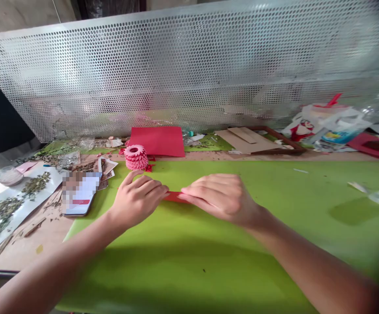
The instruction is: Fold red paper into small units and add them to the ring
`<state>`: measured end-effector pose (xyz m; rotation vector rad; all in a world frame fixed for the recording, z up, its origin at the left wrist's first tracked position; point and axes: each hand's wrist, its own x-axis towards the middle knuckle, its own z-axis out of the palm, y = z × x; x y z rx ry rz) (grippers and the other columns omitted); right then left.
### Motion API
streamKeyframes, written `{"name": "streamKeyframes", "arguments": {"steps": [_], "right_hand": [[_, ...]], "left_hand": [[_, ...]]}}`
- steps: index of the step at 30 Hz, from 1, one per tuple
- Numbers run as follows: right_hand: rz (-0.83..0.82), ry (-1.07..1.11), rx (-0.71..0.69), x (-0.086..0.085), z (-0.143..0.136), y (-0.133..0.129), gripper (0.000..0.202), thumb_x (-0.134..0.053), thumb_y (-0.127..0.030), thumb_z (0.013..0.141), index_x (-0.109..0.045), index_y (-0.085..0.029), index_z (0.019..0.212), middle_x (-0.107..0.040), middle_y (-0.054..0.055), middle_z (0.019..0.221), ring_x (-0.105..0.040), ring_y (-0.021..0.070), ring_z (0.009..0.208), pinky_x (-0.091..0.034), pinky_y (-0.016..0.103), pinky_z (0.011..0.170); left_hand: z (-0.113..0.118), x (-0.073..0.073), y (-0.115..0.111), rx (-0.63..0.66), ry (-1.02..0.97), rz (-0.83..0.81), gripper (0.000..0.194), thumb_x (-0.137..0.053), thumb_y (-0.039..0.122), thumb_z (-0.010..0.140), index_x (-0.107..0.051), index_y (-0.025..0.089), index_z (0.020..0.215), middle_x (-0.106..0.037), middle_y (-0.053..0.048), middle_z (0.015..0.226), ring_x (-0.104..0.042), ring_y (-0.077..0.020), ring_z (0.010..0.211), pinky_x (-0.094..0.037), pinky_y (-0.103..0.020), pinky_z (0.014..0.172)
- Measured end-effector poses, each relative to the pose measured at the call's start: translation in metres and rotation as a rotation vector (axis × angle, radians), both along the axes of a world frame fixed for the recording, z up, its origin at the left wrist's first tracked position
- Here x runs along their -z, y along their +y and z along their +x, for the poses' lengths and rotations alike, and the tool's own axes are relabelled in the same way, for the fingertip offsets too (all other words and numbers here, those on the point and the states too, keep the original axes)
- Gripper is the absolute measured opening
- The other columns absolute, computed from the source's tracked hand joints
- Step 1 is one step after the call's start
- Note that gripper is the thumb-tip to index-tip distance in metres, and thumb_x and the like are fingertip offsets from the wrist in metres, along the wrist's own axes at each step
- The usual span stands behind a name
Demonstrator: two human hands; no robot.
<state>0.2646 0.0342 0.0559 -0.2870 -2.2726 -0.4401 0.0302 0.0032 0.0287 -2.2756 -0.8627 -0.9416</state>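
I have a narrow red strip (175, 197), papery in look, straight ahead of me at 12 o'clock; it runs roughly from 9 to 3 o'clock, nearly level; my left hand (139, 196) pinches it at its 9 o'clock end and my right hand (220, 194) at its 3 o'clock end; only a short middle stretch shows between my fingertips, flat-faced and straight-edged, my fingers hiding the rest; it is over the green surface (176, 270), though I cannot tell whether it touches; nor whether it is folded.
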Motion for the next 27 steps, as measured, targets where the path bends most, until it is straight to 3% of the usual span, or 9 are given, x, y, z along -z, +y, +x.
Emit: {"name": "streamKeyframes", "arguments": {"steps": [4, 8, 10, 14, 20, 27], "right_hand": [[-0.063, -0.027, 0.093, -0.004, 0.005, 0.003, 0.02, -0.066, -0.027, 0.091, -0.069, -0.018, 0.074, -0.073, -0.001, 0.064, -0.066, 0.0124, 0.055, -0.049, 0.025, 0.054], [-0.015, -0.049, 0.208, -0.006, -0.003, -0.005, 0.021, -0.067, -0.033, 0.09, -0.072, -0.014, 0.096, -0.077, 0.007, 0.091, -0.072, 0.0201, 0.081, -0.054, 0.032, 0.073], [-0.003, -0.107, 0.212, -0.001, -0.01, -0.01, 0.016, -0.064, -0.027, 0.092, -0.072, -0.014, 0.098, -0.077, 0.007, 0.094, -0.071, 0.0205, 0.084, -0.053, 0.034, 0.077], [-0.033, -0.174, 0.204, 0.008, -0.015, -0.012, 0.016, -0.056, -0.014, 0.095, -0.072, -0.013, 0.093, -0.075, 0.005, 0.078, -0.067, 0.0158, 0.069, -0.049, 0.031, 0.068], [-0.075, -0.157, 0.173, 0.009, -0.014, -0.01, 0.017, -0.057, -0.021, 0.096, -0.071, -0.014, 0.091, -0.075, 0.005, 0.079, -0.067, 0.0155, 0.069, -0.047, 0.029, 0.065], [-0.039, -0.1, 0.174, 0.013, -0.015, -0.01, 0.015, -0.056, -0.015, 0.095, -0.07, -0.013, 0.09, -0.075, 0.005, 0.079, -0.068, 0.0163, 0.072, -0.05, 0.028, 0.064]], "left_hand": [[-0.009, 0.002, 0.006, -0.017, -0.027, -0.031, 0.016, -0.056, 0.018, 0.095, -0.07, 0.021, 0.088, -0.077, 0.0, 0.081, -0.067, -0.0158, 0.07, -0.045, -0.032, 0.074], [-0.011, 0.003, 0.007, -0.066, 0.035, -0.036, 0.016, -0.056, 0.017, 0.095, -0.07, 0.022, 0.091, -0.076, -0.001, 0.08, -0.067, -0.0165, 0.07, -0.044, -0.033, 0.075], [-0.008, 0.004, 0.006, -0.045, 0.051, -0.027, 0.016, -0.056, 0.015, 0.095, -0.07, 0.021, 0.094, -0.077, -0.001, 0.083, -0.068, -0.0163, 0.072, -0.044, -0.033, 0.076], [-0.002, 0.006, 0.002, -0.002, 0.016, -0.038, 0.014, -0.057, 0.017, 0.094, -0.07, 0.021, 0.097, -0.077, -0.001, 0.084, -0.068, -0.0164, 0.073, -0.046, -0.032, 0.077], [0.0, 0.002, -0.001, 0.023, -0.018, -0.034, 0.015, -0.055, 0.014, 0.094, -0.069, 0.02, 0.091, -0.077, -0.001, 0.079, -0.068, -0.0155, 0.069, -0.046, -0.032, 0.076], [0.003, 0.003, -0.002, -0.019, -0.071, -0.068, 0.011, -0.059, 0.017, 0.088, -0.069, 0.021, 0.084, -0.075, 0.0, 0.074, -0.066, -0.0165, 0.064, -0.046, -0.033, 0.071]]}}
